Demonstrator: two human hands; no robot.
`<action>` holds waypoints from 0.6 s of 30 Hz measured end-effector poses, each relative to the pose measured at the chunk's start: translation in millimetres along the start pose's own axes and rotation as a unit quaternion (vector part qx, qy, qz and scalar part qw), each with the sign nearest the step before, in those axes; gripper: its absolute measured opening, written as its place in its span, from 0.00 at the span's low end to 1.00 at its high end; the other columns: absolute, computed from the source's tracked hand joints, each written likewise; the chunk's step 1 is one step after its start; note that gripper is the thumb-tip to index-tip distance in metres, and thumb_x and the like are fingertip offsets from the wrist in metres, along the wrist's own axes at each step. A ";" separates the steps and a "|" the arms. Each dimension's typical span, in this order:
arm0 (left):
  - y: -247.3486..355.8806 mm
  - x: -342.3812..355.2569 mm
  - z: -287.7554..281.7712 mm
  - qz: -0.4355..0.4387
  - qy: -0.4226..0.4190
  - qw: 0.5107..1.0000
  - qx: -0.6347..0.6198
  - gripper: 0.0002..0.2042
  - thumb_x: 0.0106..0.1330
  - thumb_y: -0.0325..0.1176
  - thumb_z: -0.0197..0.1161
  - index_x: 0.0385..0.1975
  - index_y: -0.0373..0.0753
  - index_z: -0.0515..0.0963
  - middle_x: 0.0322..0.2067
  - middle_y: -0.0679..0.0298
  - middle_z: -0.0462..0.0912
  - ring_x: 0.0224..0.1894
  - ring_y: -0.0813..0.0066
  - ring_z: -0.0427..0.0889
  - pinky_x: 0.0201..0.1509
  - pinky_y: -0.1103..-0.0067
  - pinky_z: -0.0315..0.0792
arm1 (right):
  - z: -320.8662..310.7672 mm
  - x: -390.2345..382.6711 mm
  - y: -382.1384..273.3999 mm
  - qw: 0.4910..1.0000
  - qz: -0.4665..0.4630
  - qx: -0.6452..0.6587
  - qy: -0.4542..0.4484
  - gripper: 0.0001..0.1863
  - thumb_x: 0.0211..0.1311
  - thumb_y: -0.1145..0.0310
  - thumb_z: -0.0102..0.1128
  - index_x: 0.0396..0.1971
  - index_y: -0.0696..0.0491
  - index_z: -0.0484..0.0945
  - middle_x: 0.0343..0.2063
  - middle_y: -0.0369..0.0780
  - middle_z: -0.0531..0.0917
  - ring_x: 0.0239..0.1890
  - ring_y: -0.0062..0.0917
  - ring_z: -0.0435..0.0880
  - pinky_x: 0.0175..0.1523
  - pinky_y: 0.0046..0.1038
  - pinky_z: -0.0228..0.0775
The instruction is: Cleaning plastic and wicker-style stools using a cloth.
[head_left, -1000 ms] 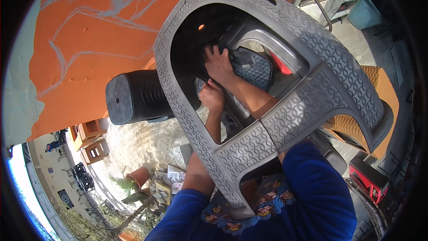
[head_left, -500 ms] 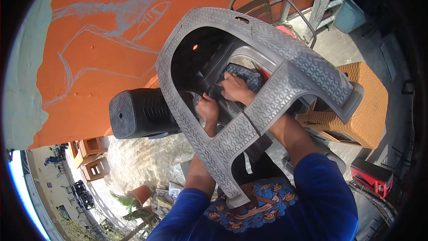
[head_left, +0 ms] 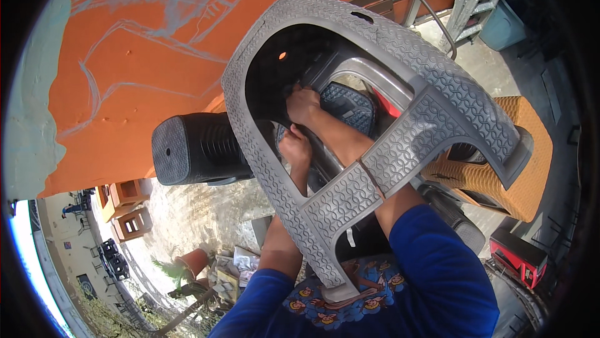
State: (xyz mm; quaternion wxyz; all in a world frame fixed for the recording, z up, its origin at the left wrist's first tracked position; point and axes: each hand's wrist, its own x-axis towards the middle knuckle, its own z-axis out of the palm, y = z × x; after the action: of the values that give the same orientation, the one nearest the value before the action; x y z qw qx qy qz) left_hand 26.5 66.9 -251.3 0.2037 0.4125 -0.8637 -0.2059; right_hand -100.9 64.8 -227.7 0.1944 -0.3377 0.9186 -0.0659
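Observation:
A grey plastic chair (head_left: 337, 199) with a woven-look pattern lies tipped in front of me, its dark hollow underside facing me. Both my forearms reach through its openings. My left hand (head_left: 295, 145) is closed in a fist beside the chair's inner edge. Just above it, my right hand (head_left: 302, 104) curls its fingers in the shaded hollow. What either hand grips is hidden. A narrow dark slit crosses the patterned bar by my right forearm. Behind the chair, a dark patterned plastic piece (head_left: 351, 105) shows through the opening.
A black plastic chair (head_left: 203, 149) lies to the left against the orange wall (head_left: 144, 57). On the right sits a tan woven-pattern plastic piece (head_left: 531, 150), with a red and black box (head_left: 517, 257) nearer me. A ladder (head_left: 478, 7) leans at the back right. A potted plant (head_left: 194, 262) stands lower left.
My right hand has moved left and deeper into the shaded hollow, and its fingers have curled. The grey chair has shifted slightly right in view. My left hand stays nearly in place.

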 end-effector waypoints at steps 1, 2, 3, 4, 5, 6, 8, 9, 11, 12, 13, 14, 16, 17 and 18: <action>4.8 -1.1 2.3 -0.001 0.000 1.000 -0.003 0.22 0.70 0.41 0.54 0.21 0.27 0.78 0.21 0.37 0.79 0.28 0.37 0.82 0.34 0.54 0.75 | 1.5 2.4 5.1 1.000 0.001 -0.003 0.000 0.16 0.64 0.60 0.53 0.47 0.44 0.85 0.59 0.40 0.73 0.58 0.43 0.74 0.43 0.44 0.79; 5.7 -2.2 4.5 -0.005 0.004 1.000 -0.006 0.21 0.70 0.41 0.54 0.21 0.27 0.78 0.22 0.37 0.79 0.28 0.37 0.82 0.34 0.54 0.75 | 2.1 3.5 7.5 0.999 -0.017 -0.031 -0.008 0.16 0.63 0.59 0.55 0.47 0.45 0.86 0.56 0.39 0.76 0.57 0.43 0.76 0.43 0.42 0.80; 6.8 -3.0 6.7 -0.008 0.007 1.000 -0.011 0.21 0.70 0.41 0.54 0.21 0.27 0.79 0.22 0.38 0.79 0.28 0.37 0.82 0.34 0.54 0.75 | 2.7 3.7 10.6 0.997 -0.035 -0.060 -0.015 0.16 0.62 0.59 0.56 0.46 0.45 0.86 0.54 0.38 0.79 0.55 0.42 0.78 0.42 0.41 0.80; 8.3 -3.0 8.9 -0.008 0.007 1.000 -0.013 0.21 0.70 0.41 0.54 0.21 0.27 0.79 0.22 0.38 0.79 0.28 0.37 0.82 0.34 0.54 0.75 | 3.2 3.2 14.3 0.997 -0.033 -0.062 -0.015 0.16 0.62 0.59 0.56 0.46 0.45 0.86 0.54 0.38 0.79 0.55 0.42 0.78 0.42 0.41 0.80; 9.4 -2.0 10.2 -0.013 0.005 1.000 -0.002 0.21 0.70 0.41 0.54 0.21 0.28 0.79 0.22 0.38 0.80 0.28 0.38 0.82 0.34 0.53 0.75 | 0.4 0.9 15.2 0.997 -0.047 -0.061 -0.005 0.16 0.61 0.58 0.58 0.46 0.45 0.86 0.52 0.38 0.81 0.54 0.39 0.80 0.42 0.40 0.81; 6.7 -2.6 9.8 -0.018 0.003 1.000 0.011 0.22 0.70 0.41 0.54 0.21 0.28 0.79 0.22 0.38 0.80 0.28 0.38 0.82 0.34 0.53 0.75 | -5.8 -5.9 12.4 0.996 -0.062 -0.058 0.003 0.16 0.59 0.58 0.60 0.45 0.45 0.86 0.50 0.38 0.83 0.52 0.36 0.82 0.41 0.38 0.81; -4.6 -0.7 6.6 -0.028 0.015 0.999 0.011 0.21 0.70 0.41 0.53 0.22 0.28 0.79 0.22 0.38 0.80 0.27 0.37 0.82 0.34 0.52 0.75 | -31.4 -22.7 0.7 0.993 -0.075 -0.055 -0.065 0.17 0.57 0.58 0.62 0.45 0.46 0.86 0.50 0.40 0.83 0.53 0.34 0.83 0.44 0.38 0.81; -4.7 -1.8 7.5 -0.029 0.017 0.999 0.005 0.21 0.71 0.41 0.53 0.23 0.28 0.78 0.22 0.38 0.80 0.27 0.37 0.82 0.34 0.51 0.74 | -34.3 -29.4 3.1 0.987 -0.073 -0.053 -0.134 0.18 0.55 0.58 0.64 0.45 0.46 0.86 0.50 0.41 0.83 0.53 0.32 0.84 0.47 0.37 0.81; -4.1 -3.1 7.8 -0.027 0.016 0.999 0.005 0.21 0.70 0.41 0.53 0.23 0.28 0.78 0.22 0.38 0.80 0.27 0.37 0.82 0.34 0.51 0.74 | -28.5 -51.8 25.5 0.995 -0.055 0.011 -0.082 0.19 0.53 0.58 0.64 0.44 0.48 0.86 0.47 0.45 0.84 0.52 0.36 0.83 0.54 0.36 0.77; -3.3 -2.8 7.0 -0.027 0.019 0.999 0.009 0.21 0.70 0.41 0.53 0.23 0.29 0.78 0.22 0.38 0.80 0.26 0.37 0.81 0.34 0.51 0.74 | -23.9 -61.9 40.5 0.996 -0.042 0.077 -0.030 0.20 0.51 0.59 0.64 0.44 0.50 0.86 0.45 0.48 0.84 0.52 0.40 0.82 0.60 0.35 0.73; 0.3 -0.3 7.6 -0.029 0.021 0.999 0.005 0.21 0.70 0.41 0.53 0.23 0.29 0.78 0.22 0.38 0.80 0.26 0.37 0.81 0.34 0.51 0.74 | -24.9 -70.1 56.4 0.996 -0.043 0.072 -0.028 0.20 0.51 0.59 0.64 0.44 0.50 0.86 0.45 0.48 0.84 0.52 0.40 0.82 0.60 0.35 0.73; 0.5 -0.4 6.8 -0.030 0.013 0.999 0.007 0.21 0.71 0.41 0.53 0.23 0.28 0.79 0.22 0.39 0.80 0.27 0.38 0.82 0.34 0.52 0.74 | -25.1 -80.4 70.3 0.983 -0.027 0.179 0.031 0.21 0.51 0.59 0.64 0.44 0.52 0.85 0.44 0.50 0.84 0.51 0.42 0.82 0.59 0.36 0.73; 5.8 -4.2 4.5 -0.027 -0.004 0.999 -0.022 0.22 0.71 0.42 0.52 0.22 0.29 0.79 0.22 0.40 0.80 0.28 0.39 0.82 0.35 0.53 0.74 | -18.3 -87.7 93.6 0.936 0.006 0.319 0.150 0.21 0.52 0.60 0.64 0.45 0.53 0.84 0.45 0.52 0.82 0.50 0.46 0.81 0.58 0.37 0.73; 3.9 -3.5 4.9 -0.031 -0.003 0.999 -0.019 0.22 0.71 0.42 0.52 0.22 0.29 0.79 0.22 0.40 0.80 0.28 0.39 0.82 0.35 0.53 0.74 | -20.0 -84.6 96.9 0.912 0.015 0.352 0.210 0.20 0.53 0.59 0.64 0.46 0.53 0.83 0.45 0.53 0.81 0.51 0.47 0.80 0.57 0.39 0.73; 1.9 -1.8 5.1 -0.032 -0.005 0.999 -0.015 0.22 0.71 0.42 0.52 0.22 0.29 0.79 0.21 0.40 0.80 0.28 0.40 0.82 0.35 0.53 0.74 | -21.2 -79.5 96.6 0.876 0.009 0.388 0.287 0.20 0.53 0.62 0.63 0.46 0.53 0.82 0.42 0.52 0.81 0.48 0.47 0.80 0.56 0.39 0.72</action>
State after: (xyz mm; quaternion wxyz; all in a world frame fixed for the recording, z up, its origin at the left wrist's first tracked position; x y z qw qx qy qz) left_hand 23.7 70.4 -255.0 0.1993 0.4355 -0.8480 -0.2269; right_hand -111.6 189.7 -207.8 0.0380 -0.1927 0.8377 -0.5095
